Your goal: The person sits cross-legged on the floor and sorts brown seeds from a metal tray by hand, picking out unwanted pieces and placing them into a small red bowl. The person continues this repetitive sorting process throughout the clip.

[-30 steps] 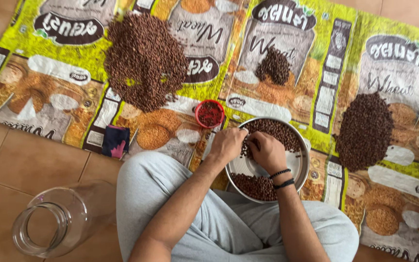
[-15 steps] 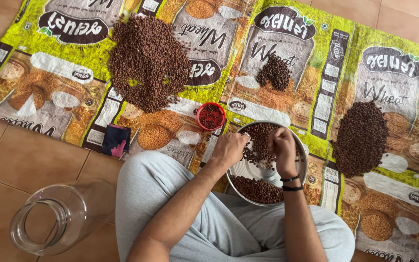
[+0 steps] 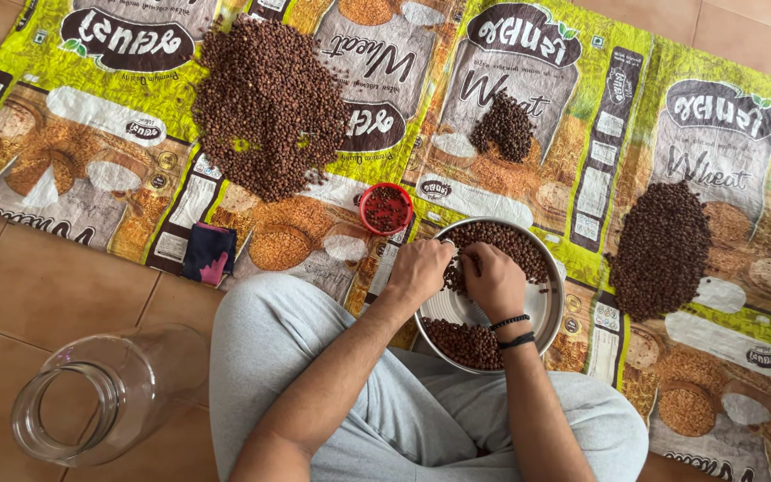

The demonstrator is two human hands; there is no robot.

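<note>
Beans (image 3: 501,243) in pan (image 3: 553,308): sorting under way. Left hand (image 3: 418,270) and right hand (image 3: 493,278) curled, fingertips picking among them. Next needs careful pinch.

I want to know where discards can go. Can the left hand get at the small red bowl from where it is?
Probably yes: the left hand rests at the steel plate's rim, and the red bowl sits just beyond it with nothing between.
</note>
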